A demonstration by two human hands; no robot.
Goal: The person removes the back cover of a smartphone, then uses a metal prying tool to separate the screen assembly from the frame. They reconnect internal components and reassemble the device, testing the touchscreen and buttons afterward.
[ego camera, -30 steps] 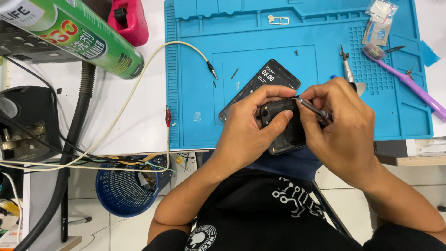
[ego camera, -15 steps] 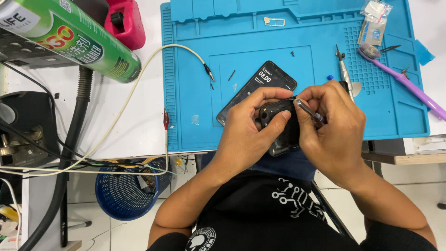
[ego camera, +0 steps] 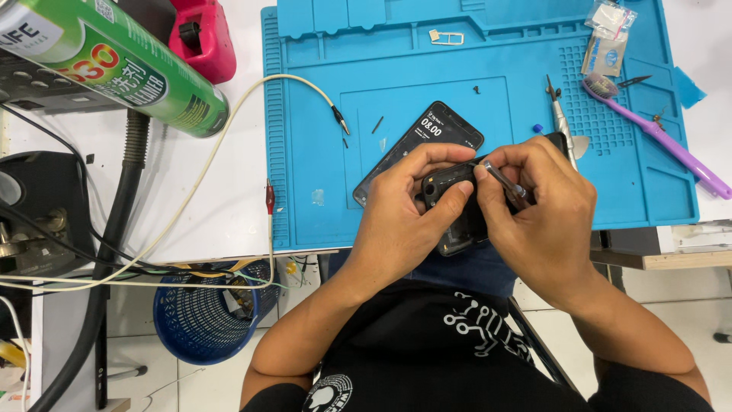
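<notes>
My left hand point(ego camera: 408, 217) grips a black phone body point(ego camera: 457, 214) over the near edge of the blue work mat point(ego camera: 320, 152). My right hand point(ego camera: 537, 210) pinches a thin metal tool point(ego camera: 499, 177), its tip touching the top of the phone body near my left thumb. Just behind my hands lies a second black phone point(ego camera: 427, 137) with its screen lit, partly hidden by my left fingers.
On the mat are a purple toothbrush point(ego camera: 663, 141), tweezers point(ego camera: 560, 122), a small plastic bag point(ego camera: 606, 34), a metal card tray point(ego camera: 446, 37) and tiny screws. A green spray can point(ego camera: 114, 65), a red bottle point(ego camera: 202, 38) and cables lie left. A blue waste basket point(ego camera: 202, 317) stands below.
Both hands stay on the phone body with the tool at its top; the view has shifted slightly, nothing else has visibly moved.
</notes>
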